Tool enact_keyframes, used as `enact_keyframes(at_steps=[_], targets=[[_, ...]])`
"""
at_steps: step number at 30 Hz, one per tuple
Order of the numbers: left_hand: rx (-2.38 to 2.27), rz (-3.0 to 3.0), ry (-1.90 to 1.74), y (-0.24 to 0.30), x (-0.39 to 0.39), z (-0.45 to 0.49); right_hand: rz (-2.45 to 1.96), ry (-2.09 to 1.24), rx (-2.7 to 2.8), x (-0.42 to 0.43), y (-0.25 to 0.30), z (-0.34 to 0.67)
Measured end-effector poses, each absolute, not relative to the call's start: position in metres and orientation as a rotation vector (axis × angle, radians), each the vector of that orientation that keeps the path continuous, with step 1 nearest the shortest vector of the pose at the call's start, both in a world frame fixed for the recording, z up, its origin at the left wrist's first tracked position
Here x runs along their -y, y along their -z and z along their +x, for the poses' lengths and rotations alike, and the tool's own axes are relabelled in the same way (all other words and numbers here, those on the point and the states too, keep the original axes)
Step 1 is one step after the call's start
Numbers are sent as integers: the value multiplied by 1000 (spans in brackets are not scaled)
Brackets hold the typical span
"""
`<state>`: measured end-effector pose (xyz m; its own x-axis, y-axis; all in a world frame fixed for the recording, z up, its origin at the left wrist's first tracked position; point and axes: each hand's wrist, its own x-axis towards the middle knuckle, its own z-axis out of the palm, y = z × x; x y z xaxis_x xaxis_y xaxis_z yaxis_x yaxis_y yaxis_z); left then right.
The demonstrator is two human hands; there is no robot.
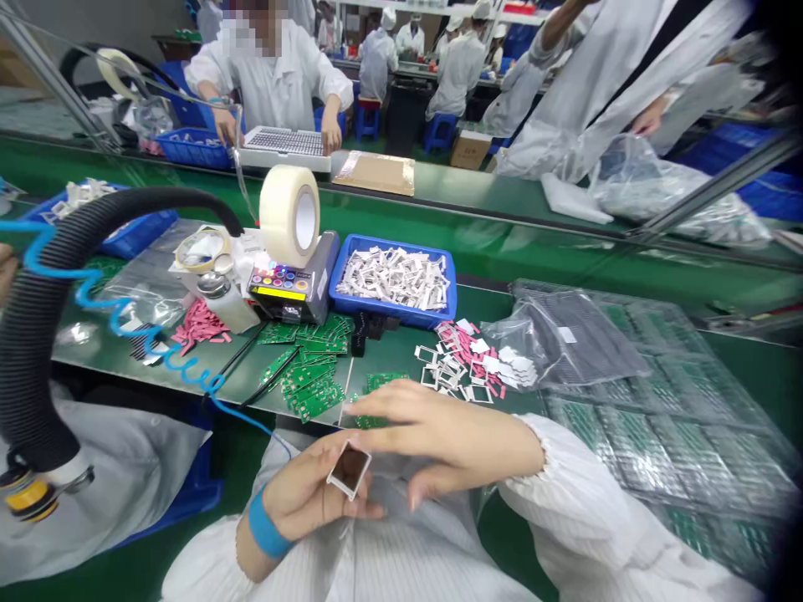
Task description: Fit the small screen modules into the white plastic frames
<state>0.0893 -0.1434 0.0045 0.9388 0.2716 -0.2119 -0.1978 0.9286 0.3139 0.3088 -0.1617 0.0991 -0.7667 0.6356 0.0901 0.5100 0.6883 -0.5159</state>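
Note:
My left hand (307,489), with a blue band on its wrist, is closed around a small white-framed display (350,469) with a dark face. Just above and to the right, my right hand (432,435) has its fingers stretched out and apart, pointing left. Its fingertips are near the display's upper edge; I cannot tell whether they touch it. Beyond my hands, green circuit boards (310,380) lie in a loose pile. White frames (442,372) and pink strips (467,347) are scattered to their right.
A blue bin (455,288) of white frames stands behind the boards. Left of it, a tape roll (269,213) tops a grey device (319,284). A black hose (31,334) and coiled blue tube (116,318) cross the left. Plastic trays (671,418) lie right. A co-worker sits opposite.

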Motion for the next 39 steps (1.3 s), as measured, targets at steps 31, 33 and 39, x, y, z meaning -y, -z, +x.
enact_keyframes(at_steps=[31,33,39], targets=[[-520,237,-441,-13,129,99,-1548,-123,1701,176,-48,273],[-478,216,-474,-13,128,95,-1370,24,1744,173,-42,253],[-369,263,-628,-16,134,86,-1177,139,1778,175,-50,240]])
